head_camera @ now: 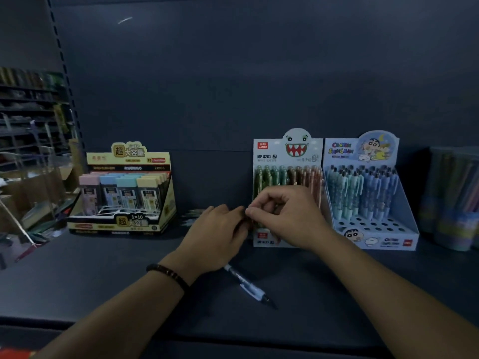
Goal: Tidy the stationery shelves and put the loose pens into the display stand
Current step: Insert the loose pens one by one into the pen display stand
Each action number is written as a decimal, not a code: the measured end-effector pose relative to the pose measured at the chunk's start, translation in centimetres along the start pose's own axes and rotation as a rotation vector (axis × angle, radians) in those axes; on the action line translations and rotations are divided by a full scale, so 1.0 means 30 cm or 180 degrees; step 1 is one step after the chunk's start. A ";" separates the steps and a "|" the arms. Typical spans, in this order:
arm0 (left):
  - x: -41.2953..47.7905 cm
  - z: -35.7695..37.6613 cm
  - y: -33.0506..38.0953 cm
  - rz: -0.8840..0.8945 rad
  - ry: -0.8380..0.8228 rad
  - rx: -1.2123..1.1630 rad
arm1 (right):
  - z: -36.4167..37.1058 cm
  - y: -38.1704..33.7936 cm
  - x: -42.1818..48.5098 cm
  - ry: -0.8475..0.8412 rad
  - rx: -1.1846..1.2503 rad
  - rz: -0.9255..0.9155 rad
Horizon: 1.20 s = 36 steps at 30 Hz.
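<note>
Two hands meet low in front of a pen display stand [287, 156] with a toothy monster on its header, hiding its lower rows. The right hand [287, 216] has curled fingers, thumb and forefinger tips pressed together where they meet the left hand [217, 237]. Whether either hand grips anything cannot be told, because the spot is dark and blurred. The left hand shows only its back, and a beaded bracelet [168, 274] circles that wrist.

One loose pen [248, 285] lies on the shelf [103, 281] near its front edge, just below the left hand and partly under it.

Three display boxes stand along the back of the shelf. The monster stand touches a blue cartoon stand [383, 240] on its right, which has open holes in its front rows. A yellow box of pastel-capped refill cases [129, 161] sits well apart to the left. The pens in the stands are too blurred to count. A bundle [453, 198] at the right edge is cut off and unclear.

The shelf and back panel [233, 73] are dark grey, and the lighting is dim. More shelving [31, 112] is faintly visible at far left.
</note>
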<state>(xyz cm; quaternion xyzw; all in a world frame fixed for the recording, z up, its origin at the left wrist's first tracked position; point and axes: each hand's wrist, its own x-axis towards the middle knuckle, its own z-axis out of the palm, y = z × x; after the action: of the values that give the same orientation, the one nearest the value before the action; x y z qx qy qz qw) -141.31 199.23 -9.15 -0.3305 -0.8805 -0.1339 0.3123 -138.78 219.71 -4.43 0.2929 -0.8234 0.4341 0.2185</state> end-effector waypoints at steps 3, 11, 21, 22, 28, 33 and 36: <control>-0.004 0.003 -0.003 -0.0286 0.0026 -0.0113 | -0.012 -0.029 -0.011 -0.1027 -0.0131 0.0150; -0.006 -0.004 -0.030 -0.1042 0.0425 -0.0250 | 0.004 -0.093 -0.014 -0.2536 -0.1283 0.0268; -0.022 -0.060 -0.028 -0.0541 -0.0186 -0.1788 | -0.073 -0.014 0.010 -0.1787 -0.1201 0.0419; -0.022 -0.059 -0.026 -0.0484 -0.0338 -0.1813 | -0.067 -0.011 0.008 -0.1920 -0.1260 0.0450; -0.044 -0.073 -0.051 -0.0372 -0.1127 -0.1614 | -0.070 -0.001 0.014 -0.1742 -0.1288 0.0388; -0.042 -0.069 -0.054 -0.0376 -0.0957 -0.1516 | -0.079 0.014 0.012 -0.1630 -0.1157 0.0384; -0.041 -0.071 -0.056 -0.0562 -0.0633 -0.1816 | -0.111 0.024 0.022 -0.1037 -0.0944 0.0320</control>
<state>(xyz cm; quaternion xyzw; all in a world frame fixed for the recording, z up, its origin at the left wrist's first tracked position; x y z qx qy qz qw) -140.73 196.41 -8.36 -0.3385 -0.8589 -0.3692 0.1065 -139.40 222.65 -2.66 0.2824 -0.9162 0.2655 0.1013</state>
